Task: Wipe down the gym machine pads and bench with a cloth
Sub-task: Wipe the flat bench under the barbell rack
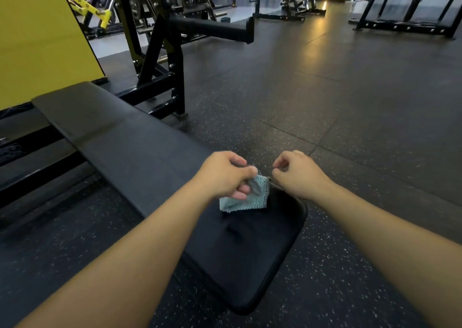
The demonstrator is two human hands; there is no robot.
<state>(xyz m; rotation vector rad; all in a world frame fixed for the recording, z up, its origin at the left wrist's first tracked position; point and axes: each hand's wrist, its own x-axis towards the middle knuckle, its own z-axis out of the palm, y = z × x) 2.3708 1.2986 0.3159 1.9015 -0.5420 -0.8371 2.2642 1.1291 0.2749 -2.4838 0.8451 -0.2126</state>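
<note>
A long black padded bench [140, 152] runs from the far left toward me, ending in a wider seat pad [250, 247] at the bottom centre. A small light-blue cloth [252, 198] hangs just above the seat pad. My left hand [222, 177] pinches the cloth's upper edge, fingers curled round it. My right hand [297, 175] hovers a little to the right of the cloth with curled fingers, thumb and forefinger close together; I cannot tell whether it touches the cloth. A black roller pad [212, 28] sticks out from the machine frame behind the bench.
A black steel machine frame [165, 77] stands right behind the bench. A yellow wall [37, 40] rises at the left. Dark speckled rubber floor [350, 102] spreads to the right, with more racks [405, 15] at the far back.
</note>
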